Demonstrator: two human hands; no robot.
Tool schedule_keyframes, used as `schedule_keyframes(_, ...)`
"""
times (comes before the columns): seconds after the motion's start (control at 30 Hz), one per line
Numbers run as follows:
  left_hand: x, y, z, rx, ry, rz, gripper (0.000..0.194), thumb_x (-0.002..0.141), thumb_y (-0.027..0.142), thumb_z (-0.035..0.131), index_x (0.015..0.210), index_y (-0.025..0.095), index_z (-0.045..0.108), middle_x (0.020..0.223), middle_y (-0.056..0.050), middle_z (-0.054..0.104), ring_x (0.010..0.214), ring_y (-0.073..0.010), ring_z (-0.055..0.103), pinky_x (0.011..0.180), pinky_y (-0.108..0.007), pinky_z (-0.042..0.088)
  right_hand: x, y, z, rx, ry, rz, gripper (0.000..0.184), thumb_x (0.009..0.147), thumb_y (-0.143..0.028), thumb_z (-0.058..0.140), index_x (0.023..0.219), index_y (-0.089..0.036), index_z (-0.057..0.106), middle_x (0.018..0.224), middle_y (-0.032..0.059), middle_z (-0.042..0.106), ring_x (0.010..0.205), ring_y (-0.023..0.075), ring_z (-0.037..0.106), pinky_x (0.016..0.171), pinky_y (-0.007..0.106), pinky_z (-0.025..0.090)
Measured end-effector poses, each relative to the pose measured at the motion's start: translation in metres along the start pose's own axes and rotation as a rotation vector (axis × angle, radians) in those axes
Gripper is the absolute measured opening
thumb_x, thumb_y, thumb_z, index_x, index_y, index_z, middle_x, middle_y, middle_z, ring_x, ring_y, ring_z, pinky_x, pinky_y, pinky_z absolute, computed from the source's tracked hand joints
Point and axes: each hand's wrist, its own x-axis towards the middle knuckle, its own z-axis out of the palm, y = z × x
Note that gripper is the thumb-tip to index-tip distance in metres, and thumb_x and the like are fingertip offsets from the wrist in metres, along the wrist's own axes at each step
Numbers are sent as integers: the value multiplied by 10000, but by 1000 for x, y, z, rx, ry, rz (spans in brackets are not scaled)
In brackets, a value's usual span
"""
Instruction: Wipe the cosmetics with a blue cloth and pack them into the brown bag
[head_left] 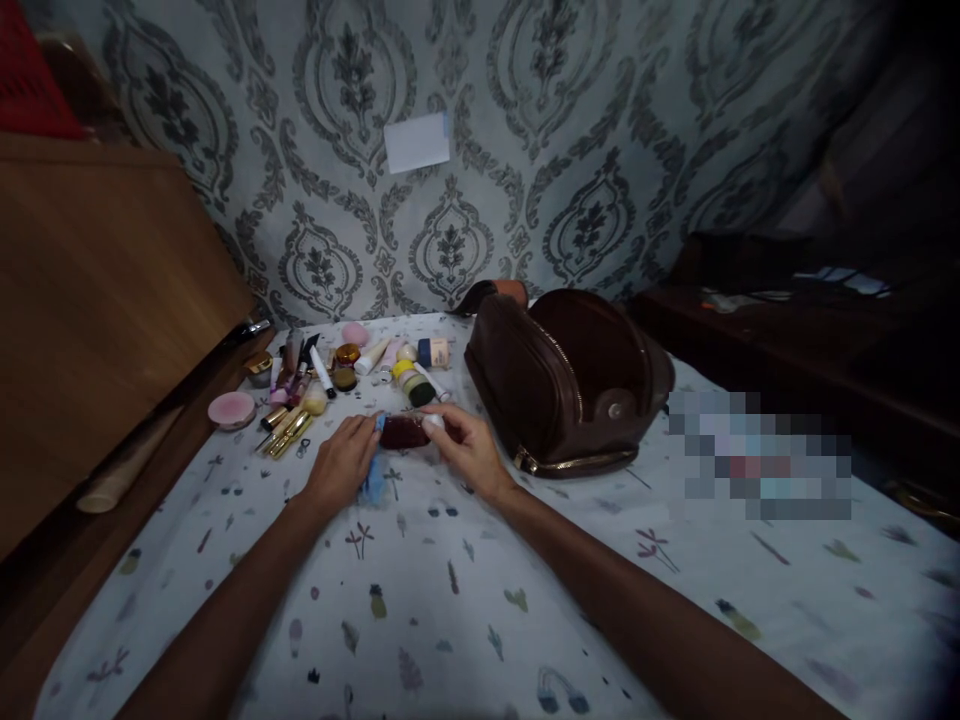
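Observation:
A small dark red bottle lies sideways between my hands, just above or on the printed sheet. My right hand pinches the white cap at its right end. At the other end, the fingers of my left hand are closed on a crumpled blue cloth pressed to the bottle; part of the cloth hangs below the fingers. Beyond my hands are a green-and-yellow jar, a dark-capped beige bottle, a white tube and several gold tubes.
A brown leather bag with zips stands right of my hands. At far left is a pink round compact near a wooden cabinet. Patterned wallpaper backs the bed sheet. A blurred-out patch covers something at right.

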Motion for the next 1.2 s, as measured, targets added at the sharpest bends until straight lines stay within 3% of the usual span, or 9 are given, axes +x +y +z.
schedule_keyframes(0.13,0,0,2,-27,2,-41,340,1032,308,315,1141,187,615,990,-74,650,950,-201,610,872,-341,532,-2,-2,3,34,-17,1,341,814,-425,661,1063,-192,658,950,54,680,781,173,613,607,259,486)
schedule_keyframes(0.27,0,8,-4,-52,78,-16,351,1029,296,327,1252,195,577,1063,-81,641,1019,-199,606,897,-330,531,-3,-4,6,110,-15,84,341,802,-519,666,919,-208,585,708,-14,599,501,104,486,414,217,373)
schedule_keyframes(0.43,-3,38,-12,-66,193,160,443,1016,263,357,1451,212,424,1213,-123,603,1136,-223,578,965,-367,522,-3,-3,5,133,18,131,430,780,-609,672,823,-223,486,577,-60,540,381,73,390,358,211,299)
schedule_keyframes(0.6,-4,49,-1,24,119,295,469,1013,285,360,1473,192,371,1285,-162,579,1196,-270,558,949,-419,545,0,-2,2,113,54,80,460,772,-642,668,776,-224,474,570,-61,508,431,81,392,407,215,293)
schedule_keyframes(0.8,-3,28,6,85,-1,138,412,1013,291,353,1401,178,433,1262,-143,585,1163,-258,551,890,-400,557,1,-1,-1,-48,109,13,384,839,-584,614,776,-219,512,627,-32,506,536,116,435,476,235,329)
schedule_keyframes(0.9,-3,20,5,68,-47,67,338,1011,290,376,1302,179,507,1195,-115,607,1112,-249,560,883,-384,546,1,0,-2,-87,131,-1,333,861,-531,595,941,-208,604,613,-37,481,543,129,429,491,244,335)
schedule_keyframes(1.0,-3,18,5,42,-83,10,289,1014,301,384,1225,185,543,1054,-84,632,1010,-231,586,854,-364,538,1,-1,-3,-89,88,-13,376,866,-486,591,1083,-189,666,707,3,571,580,139,467,528,260,373)
schedule_keyframes(1.1,-3,16,4,15,-96,-21,253,1018,312,372,1089,193,585,976,-64,633,947,-221,591,834,-357,529,3,-3,-4,-47,28,-12,362,814,-457,653,1050,-185,690,865,41,654,670,152,538,591,270,427)
schedule_keyframes(1.2,-3,17,0,-20,-87,-36,291,1025,325,340,985,193,596,946,-59,627,910,-216,592,806,-352,528,3,-5,-3,1,1,12,353,778,-459,687,1003,-187,666,848,31,647,670,149,554,558,255,436)
